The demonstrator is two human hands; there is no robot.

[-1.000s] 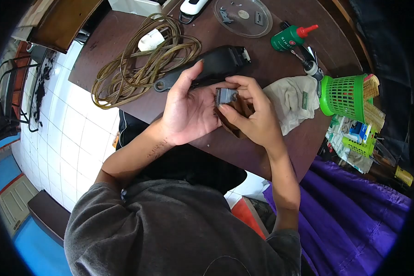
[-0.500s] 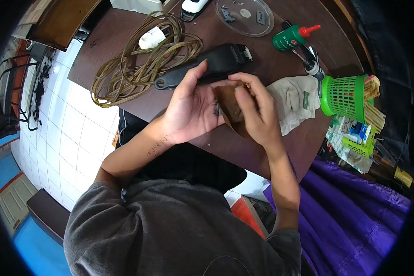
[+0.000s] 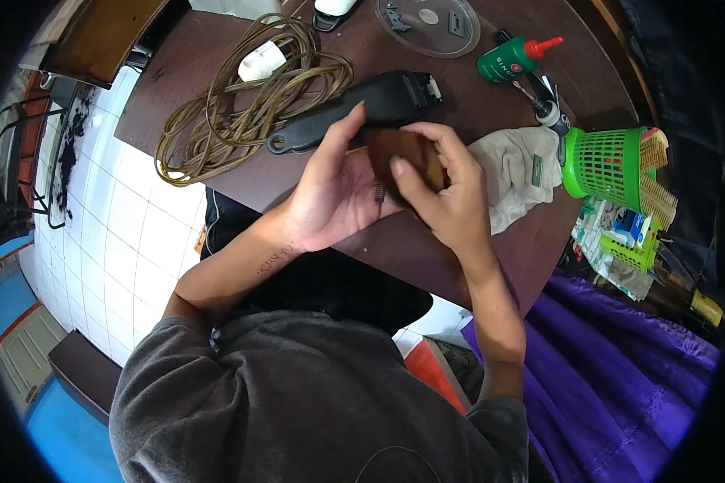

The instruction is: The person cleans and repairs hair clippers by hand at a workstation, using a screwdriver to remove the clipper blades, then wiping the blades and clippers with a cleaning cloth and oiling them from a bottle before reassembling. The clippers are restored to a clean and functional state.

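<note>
My left hand (image 3: 328, 197) lies palm up above the table, thumb spread and fingers partly hidden. Across its finger bases rests a small dark toothed piece (image 3: 379, 192) that looks like a clipper blade. My right hand (image 3: 451, 189) pinches a folded brown sheet of sandpaper (image 3: 391, 149) between thumb and fingers, over the left fingers. The sheet covers part of the left hand, so contact with the blade cannot be made out. Just beyond both hands is a black hair clipper (image 3: 350, 113).
A coiled brown cable (image 3: 209, 121) with a white plug (image 3: 262, 61) lies left on the table (image 3: 217, 44). To the right are a pale cloth (image 3: 511, 173), a green bottle (image 3: 503, 63) and a green basket (image 3: 608, 161) with combs. A clear lid (image 3: 439, 44) holds small parts.
The sandpaper has tilted flatter and moved slightly up and left. My right thumb has slid left and down across it. My left hand stays nearly still.
</note>
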